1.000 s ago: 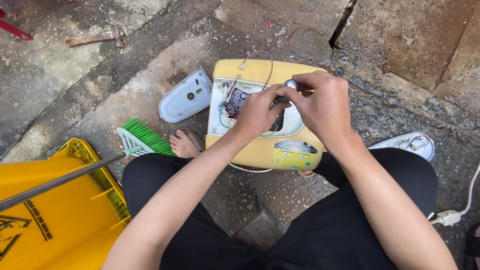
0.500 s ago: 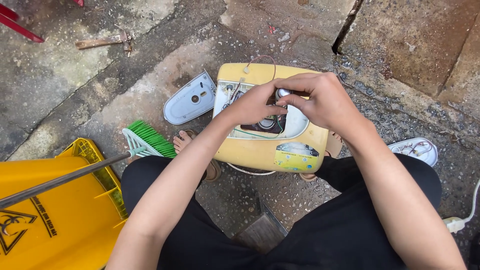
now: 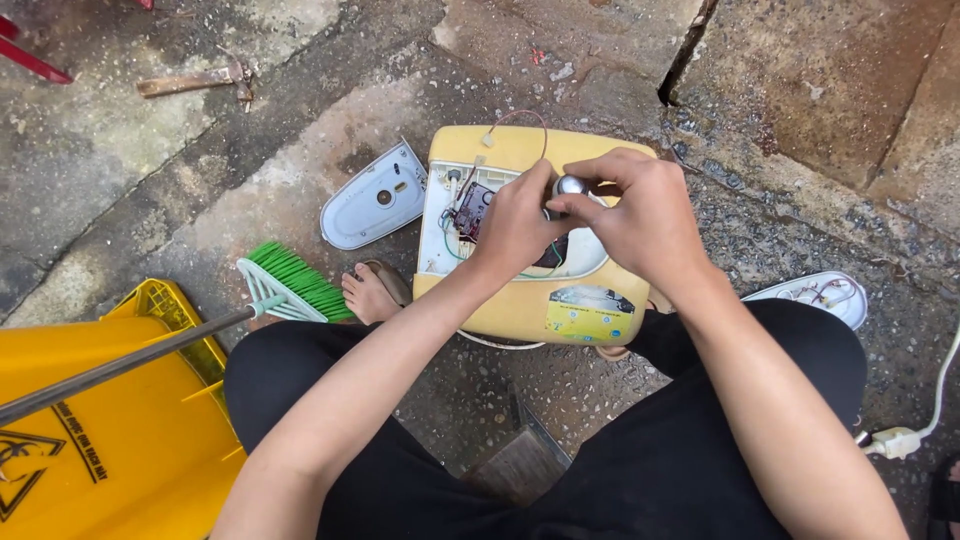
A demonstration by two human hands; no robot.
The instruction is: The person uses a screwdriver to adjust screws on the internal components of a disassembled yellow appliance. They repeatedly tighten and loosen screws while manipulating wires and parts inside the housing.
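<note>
A yellow appliance base (image 3: 530, 300) lies open on the concrete ground between my knees, its white inner cavity showing a small circuit board (image 3: 470, 210) and thin wires. My left hand (image 3: 515, 225) rests over the cavity, fingers pinched at a small shiny metal part (image 3: 570, 186). My right hand (image 3: 640, 210) meets it from the right, with thumb and fingers closed on the same metal part. What lies under the hands is hidden.
A grey-white cover piece (image 3: 375, 197) lies left of the base, another white piece with wires (image 3: 815, 295) at the right. A green broom head (image 3: 290, 282) and a yellow bucket (image 3: 110, 420) sit at the left. A white cable and plug (image 3: 900, 435) lie at the right edge.
Both hands have stayed together over the open base, shifting slightly; the small metal part between the fingers shows more plainly now. The view has drifted a little.
</note>
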